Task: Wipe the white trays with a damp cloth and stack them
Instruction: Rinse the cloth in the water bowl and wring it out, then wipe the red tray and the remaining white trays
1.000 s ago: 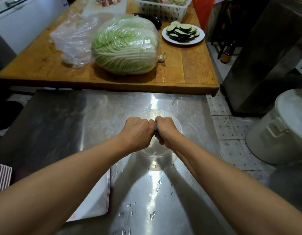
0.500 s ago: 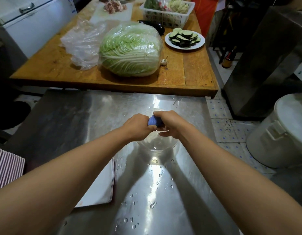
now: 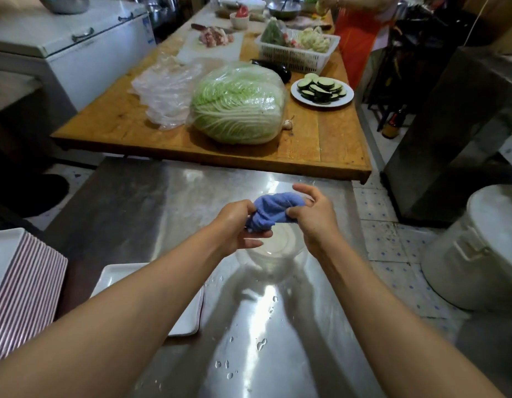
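Observation:
A bunched blue cloth hangs between both hands over a clear glass bowl on the steel counter. My left hand grips the cloth's lower left end. My right hand pinches its right end with the thumb, the other fingers spread. A white tray lies flat on the counter under my left forearm, partly hidden. A tall stack of white trays stands at the far left edge.
Water drops dot the steel counter. Beyond it a wooden table carries a wrapped cabbage, plastic bags, a plate of sliced eggplant and a white basket. A white lidded bucket stands on the floor at right.
My hands were clenched together, wringing the cloth over the bowl. They have moved apart and risen, and the cloth is loosening between them. The view has tilted up.

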The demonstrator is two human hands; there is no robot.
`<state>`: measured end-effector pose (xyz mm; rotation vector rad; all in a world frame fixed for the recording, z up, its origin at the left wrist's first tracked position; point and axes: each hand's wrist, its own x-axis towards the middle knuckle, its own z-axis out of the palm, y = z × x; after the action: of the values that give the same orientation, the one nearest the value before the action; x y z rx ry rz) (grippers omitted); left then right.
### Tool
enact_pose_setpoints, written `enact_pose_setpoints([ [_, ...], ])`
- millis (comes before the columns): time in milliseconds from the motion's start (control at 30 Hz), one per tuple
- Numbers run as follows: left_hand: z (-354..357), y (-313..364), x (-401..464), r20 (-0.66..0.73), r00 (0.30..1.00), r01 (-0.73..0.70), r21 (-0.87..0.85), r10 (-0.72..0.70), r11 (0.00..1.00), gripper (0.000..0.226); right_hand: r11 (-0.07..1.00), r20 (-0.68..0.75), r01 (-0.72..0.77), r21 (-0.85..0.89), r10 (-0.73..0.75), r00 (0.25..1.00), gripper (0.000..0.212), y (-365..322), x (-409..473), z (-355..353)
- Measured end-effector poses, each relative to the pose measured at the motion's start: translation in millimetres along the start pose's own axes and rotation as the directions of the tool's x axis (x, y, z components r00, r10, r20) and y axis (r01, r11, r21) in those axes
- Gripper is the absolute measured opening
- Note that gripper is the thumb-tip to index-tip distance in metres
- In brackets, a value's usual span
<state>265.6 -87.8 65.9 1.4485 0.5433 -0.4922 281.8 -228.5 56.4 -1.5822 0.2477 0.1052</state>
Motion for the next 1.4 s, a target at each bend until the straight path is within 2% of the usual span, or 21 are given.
enact_pose_setpoints([
  [133, -22, -8, -12, 0.113, 0.992, -0.062, 0.018, 0.060, 0.998, 0.035, 0.997, 0.021, 0.071, -0.044, -0.070, 0.997, 0.036, -7, -21, 8],
  [200, -36, -15, -21, 0.129, 0.986, -0.112, 0.047, 0.106, 0.993, 0.023, 0.993, -0.003, 0.076, -0.087, -0.077, 0.997, 0.032, -12, -33, 19],
  [267, -52, -21, -31, 0.069, 0.983, -0.171, 0.010, 0.170, 0.985, 0.013, 0.997, -0.032, 0.030, -0.073, -0.033, 0.999, 0.021, -15, -46, 32],
  [367, -82, -29, -49, -0.022, 0.960, -0.279, -0.050, 0.278, 0.959, 0.026, 0.992, 0.042, -0.128, 0.019, 0.127, 0.991, 0.015, -15, -65, 53],
  [467, -118, -38, -71, 0.007, 0.944, -0.331, 0.010, 0.331, 0.944, 0.030, 0.971, 0.135, -0.191, 0.143, 0.172, 0.976, 0.010, -16, -87, 80],
  [533, -143, -47, -85, 0.051, 0.947, -0.317, 0.014, 0.316, 0.948, 0.024, 0.967, 0.162, -0.172, 0.189, 0.142, 0.977, 0.013, -16, -102, 102],
  [600, -165, -56, -97, 0.066, 0.964, -0.249, -0.101, 0.257, 0.963, 0.022, 0.969, 0.232, -0.166, 0.181, 0.122, 0.965, 0.007, -11, -118, 124],
  [667, -183, -68, -106, 0.068, 0.980, -0.167, -0.220, 0.185, 0.961, 0.025, 0.979, 0.304, -0.164, 0.117, 0.122, 0.945, 0.016, -5, -136, 145],
  [700, -191, -75, -109, 0.070, 0.984, -0.145, -0.220, 0.164, 0.965, 0.026, 0.984, 0.320, -0.159, 0.075, 0.127, 0.939, 0.018, -2, -144, 154],
  [767, -207, -88, -115, 0.087, 0.985, -0.133, -0.150, 0.147, 0.980, 0.024, 0.989, 0.285, -0.144, 0.016, 0.134, 0.949, 0.014, 6, -159, 170],
  [867, -229, -105, -116, 0.092, 0.987, -0.128, -0.010, 0.128, 0.992, 0.019, 0.990, 0.126, -0.128, -0.057, 0.134, 0.983, 0.015, 20, -173, 181],
  [933, -244, -118, -110, -0.027, 0.991, -0.126, 0.099, 0.129, 0.987, 0.016, 0.983, 0.027, -0.133, -0.130, 0.137, 0.990, 0.007, 30, -178, 180],
  [967, -251, -125, -106, -0.109, 0.983, -0.129, 0.139, 0.144, 0.982, 0.018, 0.977, -0.015, -0.143, -0.161, 0.142, 0.990, 0.010, 34, -180, 178],
  [1033, -260, -140, -94, -0.235, 0.959, -0.107, 0.217, 0.158, 0.970, 0.031, 0.968, -0.085, -0.157, -0.196, 0.142, 0.986, 0.012, 43, -184, 172],
  [1100, -265, -153, -82, -0.302, 0.940, -0.052, 0.335, 0.160, 0.941, 0.043, 0.961, -0.130, -0.149, -0.231, 0.121, 0.984, 0.009, 50, -185, 166],
  [1200, -264, -168, -66, -0.379, 0.913, 0.066, 0.507, 0.154, 0.859, 0.049, 0.951, -0.118, -0.128, -0.283, 0.099, 0.988, 0.015, 56, -178, 163],
  [1300, -263, -179, -58, -0.430, 0.890, 0.139, 0.573, 0.152, 0.808, 0.044, 0.920, -0.083, -0.023, -0.392, -0.011, 0.996, 0.024, 64, -160, 166],
  [1367, -264, -186, -54, -0.433, 0.878, 0.105, 0.593, 0.205, 0.799, 0.042, 0.844, -0.037, 0.055, -0.534, -0.088, 0.995, 0.020, 74, -151, 170],
  [1400, -265, -188, -53, -0.433, 0.871, 0.088, 0.601, 0.230, 0.795, 0.041, 0.772, 0.000, 0.076, -0.631, -0.098, 0.995, 0.021, 82, -149, 172],
])
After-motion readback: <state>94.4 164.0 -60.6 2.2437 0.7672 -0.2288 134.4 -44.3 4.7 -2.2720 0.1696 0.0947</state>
